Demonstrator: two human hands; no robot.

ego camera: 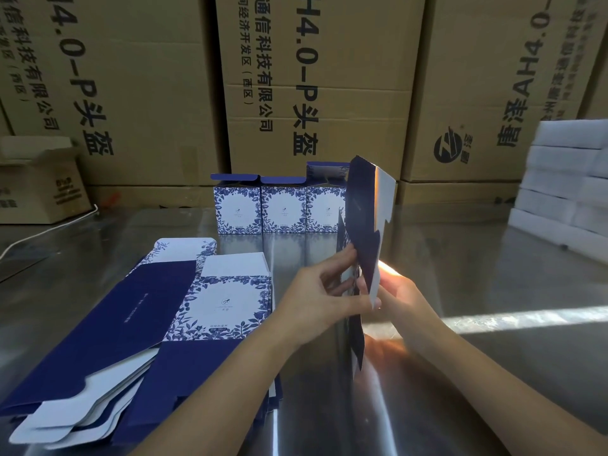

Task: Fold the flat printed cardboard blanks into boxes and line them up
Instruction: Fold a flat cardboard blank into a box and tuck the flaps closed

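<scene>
Big brown cartons stood behind the row of boxes. They were printed "4.0-P头盔" and "通信科技有限公司". The shiny tabletop carried the row. In front of the row and to its left lay a pile of flat blanks, blue with a white flower print. Their small writing was too tiny to read. White foam blocks were stacked far to the right of the row. Just right of the row, one blank stood on edge in the air and hid part of the last box. The left hand pinched it between thumb and fingers. The right hand had its grip closed on the white edge, with its fingers partly hidden behind the blank.
</scene>
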